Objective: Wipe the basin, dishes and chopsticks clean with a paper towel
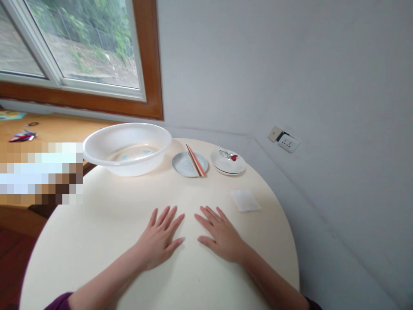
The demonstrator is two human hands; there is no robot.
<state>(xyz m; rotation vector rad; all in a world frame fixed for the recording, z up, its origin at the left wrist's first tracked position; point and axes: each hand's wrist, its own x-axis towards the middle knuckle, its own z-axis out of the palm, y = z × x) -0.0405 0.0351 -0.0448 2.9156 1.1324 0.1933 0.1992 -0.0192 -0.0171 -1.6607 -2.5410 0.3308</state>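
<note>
A: How are the left hand and the right hand disposed, taking the gap between them as the clock's centre and twelve as straight ahead?

B: Both hands lie palm down on the round cream table, fingers spread; the left fingers point toward one o'clock, the right toward eleven, with thumbs turned inward and apart

A: Which object lies nearest?

B: A translucent white packet, flat on the table at two o'clock, near the right hand but not touching it; its contents cannot be told

A: And farther out?

B: At twelve, a blue-grey plate; across its right part lie several chopsticks, orange-red, beige and dark brown, running from eleven to five on that plate; at one, stacked white plates, the uppermost bearing a red motif; at eleven, a wide white basin, upright, with pale blue marks on its floor

A: What bounds the scene?

B: A wooden surface at ten o'clock, partly hidden by a pixelated patch; a wood-framed window at eleven; a pale wall from twelve round to three, bearing a wall socket between one and two
</note>
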